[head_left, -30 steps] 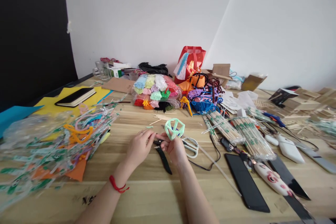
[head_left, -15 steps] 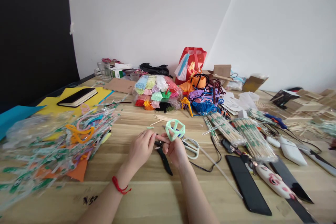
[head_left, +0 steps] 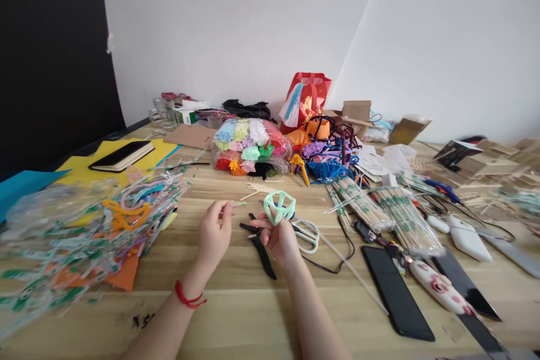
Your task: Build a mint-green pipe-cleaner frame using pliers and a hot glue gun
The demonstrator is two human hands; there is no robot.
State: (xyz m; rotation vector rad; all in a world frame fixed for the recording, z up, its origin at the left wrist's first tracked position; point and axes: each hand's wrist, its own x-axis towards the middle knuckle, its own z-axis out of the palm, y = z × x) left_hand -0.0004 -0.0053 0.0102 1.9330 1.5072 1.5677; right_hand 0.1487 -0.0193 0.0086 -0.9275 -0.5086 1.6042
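A mint-green openwork frame, seemingly made of fuzzy craft stems (head_left: 279, 206), is held up between the thumb and fingers of my right hand (head_left: 283, 239). My left hand (head_left: 216, 230), with a red string bracelet (head_left: 189, 296) on its wrist, is to the left of the frame and apart from it. Its thumb and fingers are pinched together; what they hold, if anything, is too small to make out. Beside the fingertips shows a short green scrap (head_left: 240, 203). Black-handled cutters (head_left: 263, 257) lie on the table between my forearms, and white-handled scissors (head_left: 310, 236) lie just right of my right hand.
Plastic wrappers and loose stems (head_left: 139, 202) are heaped at left. A bag of colourful craft stems (head_left: 251, 146) stands ahead. Packs of wooden sticks (head_left: 405, 216), a black phone (head_left: 396, 292) and a white glue stick (head_left: 346, 264) lie at right. Behind is a red bag (head_left: 310, 93).
My left hand has drawn away to the left from the right hand and the cutters, uncovering the cutters' upper end. The right hand still holds the green frame in nearly the same place.
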